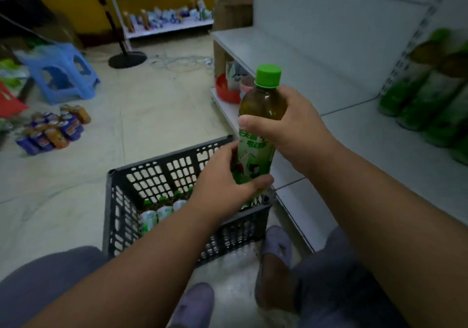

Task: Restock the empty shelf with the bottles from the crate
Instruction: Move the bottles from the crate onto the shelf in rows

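A tea bottle (263, 104) with a green cap and green label is upright above the far right corner of the black crate (152, 175). My left hand (225, 183) grips its lower part and my right hand (291, 127) wraps its upper body. Several more green-capped bottles (162, 208) lie inside the crate. The white shelf (379, 135) runs along the right, and several green bottles (428, 104) stand at its far right end.
A blue stool (63, 74) and a pack of bottles (53, 130) are on the floor at left. A lamp stand base (128, 59) and cables lie further back. A red bowl (226, 90) sits on the lower shelf. My feet in slippers (276, 244) are beside the crate.
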Motion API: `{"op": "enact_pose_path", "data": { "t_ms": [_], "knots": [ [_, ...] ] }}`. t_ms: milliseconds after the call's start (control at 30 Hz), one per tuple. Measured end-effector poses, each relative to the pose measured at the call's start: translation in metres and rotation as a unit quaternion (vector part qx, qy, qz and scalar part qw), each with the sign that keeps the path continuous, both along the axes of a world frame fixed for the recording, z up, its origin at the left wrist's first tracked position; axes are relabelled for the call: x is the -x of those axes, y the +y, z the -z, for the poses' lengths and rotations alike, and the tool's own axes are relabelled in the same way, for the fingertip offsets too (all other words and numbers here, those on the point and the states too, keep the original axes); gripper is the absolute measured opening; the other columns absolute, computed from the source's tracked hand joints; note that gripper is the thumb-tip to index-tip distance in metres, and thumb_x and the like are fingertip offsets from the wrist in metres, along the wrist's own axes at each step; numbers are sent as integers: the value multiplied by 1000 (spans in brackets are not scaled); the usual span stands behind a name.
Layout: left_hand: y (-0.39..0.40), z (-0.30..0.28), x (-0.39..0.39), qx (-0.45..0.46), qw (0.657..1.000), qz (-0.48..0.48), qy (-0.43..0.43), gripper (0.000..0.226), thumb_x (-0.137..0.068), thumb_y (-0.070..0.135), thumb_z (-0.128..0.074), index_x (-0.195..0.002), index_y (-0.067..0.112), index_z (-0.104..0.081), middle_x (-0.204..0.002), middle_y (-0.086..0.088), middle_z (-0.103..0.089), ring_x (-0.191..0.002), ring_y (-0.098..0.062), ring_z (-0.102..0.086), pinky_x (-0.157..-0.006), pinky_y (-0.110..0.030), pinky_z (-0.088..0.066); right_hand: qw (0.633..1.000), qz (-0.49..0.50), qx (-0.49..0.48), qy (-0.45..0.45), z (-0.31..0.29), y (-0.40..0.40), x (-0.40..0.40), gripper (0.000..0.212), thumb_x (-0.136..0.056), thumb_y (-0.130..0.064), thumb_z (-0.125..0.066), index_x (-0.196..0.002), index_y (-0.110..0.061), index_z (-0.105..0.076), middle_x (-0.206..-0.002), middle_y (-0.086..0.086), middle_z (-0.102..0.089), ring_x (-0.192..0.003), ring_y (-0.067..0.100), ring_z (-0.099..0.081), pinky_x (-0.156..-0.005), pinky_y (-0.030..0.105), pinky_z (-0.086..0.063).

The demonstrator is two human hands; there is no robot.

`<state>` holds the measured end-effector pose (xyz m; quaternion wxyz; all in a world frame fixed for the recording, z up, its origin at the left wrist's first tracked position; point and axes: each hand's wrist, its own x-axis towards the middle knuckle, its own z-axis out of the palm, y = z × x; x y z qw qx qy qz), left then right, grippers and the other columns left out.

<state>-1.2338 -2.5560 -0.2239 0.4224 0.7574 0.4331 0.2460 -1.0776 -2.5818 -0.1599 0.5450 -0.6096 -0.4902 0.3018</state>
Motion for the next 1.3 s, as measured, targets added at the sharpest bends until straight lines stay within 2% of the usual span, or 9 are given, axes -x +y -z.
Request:
{"op": "enact_pose_path", "data": {
  "t_ms": [200, 300, 433, 633, 733, 867, 1000, 1133, 1300],
  "knots": [
    [-24, -25, -65, 13, 991, 117, -69, 63, -74, 40, -85, -125, 41, -49, -103, 32, -56, -89, 25, -52, -69, -2, -42, 989, 140, -26, -38, -31, -61, -43, 60, -61, -45, -88, -113, -26, -63, -106, -4, -72, -101, 14, -70, -92, 44, -59],
    [-20, -24, -101, 0, 983, 175, -58, 70, -73, 42, -85, -132, 34, -47, -113, 29, -53, -104, 16, -50, -74, 1, -39, 975, 213, -30, -49, -33, -76, -69, 58, -62, -44, -88, -112, -28, -62, -105, -6, -71, -99, 13, -70, -91, 44, -59],
    [2, -11, -162, -17, 973, 228, -29, 107, -54, 72, -77, -146, 31, -39, -141, 13, -53, -128, -9, -51, -105, -38, -49, 958, 281, -28, -38, -23, -73, -115, 60, -68, -38, -89, -119, -25, -62, -109, -7, -71, -100, 8, -70, -92, 39, -59],
    [52, 24, -269, -109, 951, 290, 10, 110, -53, 81, -68, -145, 28, -42, -138, 6, -54, -125, -14, -53, -102, -42, -49, 931, 360, -32, -43, 6, -33, -198, 61, -64, -44, -89, -115, -23, -63, -106, -8, -72, -98, 8, -71, -94, 40, -59],
    [76, 45, -317, -132, 937, 318, 54, 123, -49, 91, -62, -152, 30, -32, -145, 6, -50, -131, -15, -48, -107, -42, -44, 922, 380, -16, -70, 20, -16, -234, 61, -71, -37, -90, -120, -29, -55, -110, -16, -64, -99, -3, -63, -92, 23, -52],
    [102, 66, -360, -236, 910, 305, 150, 137, -49, 102, -47, -157, 23, -20, -159, -2, -35, -144, -21, -34, -117, -47, -31, 911, 401, 13, -96, 34, 1, -272, 71, -72, -44, -88, -128, -31, -47, -104, -26, -50, -87, -11, -51, -70, 0, -34],
    [107, 76, -368, -280, 868, 305, 274, 142, -58, 104, -30, -159, 10, 7, -168, -10, 3, -154, -25, 5, -124, -45, 2, 903, 414, 36, -108, 50, 4, -279, 72, -72, -43, -89, -129, -28, -46, -111, -19, -55, -94, -3, -55, -75, 2, -39],
    [104, 78, -369, -296, 848, 312, 309, 138, -60, 102, -13, -158, 8, 9, -167, -14, 10, -153, -26, 13, -124, -43, 5, 890, 418, 103, -149, 81, -4, -268, 64, -67, -47, -88, -118, -21, -61, -119, 1, -67, -107, 15, -67, -93, 38, -58],
    [102, 79, -368, -305, 841, 314, 319, 131, -67, 100, -13, -158, 10, 9, -166, -13, 13, -153, -25, 15, -124, -44, 4, 866, 451, 121, -179, 77, 11, -282, 57, -70, -42, -89, -115, -17, -65, -116, 3, -70, -106, 20, -68, -92, 39, -57]
  ]
}}
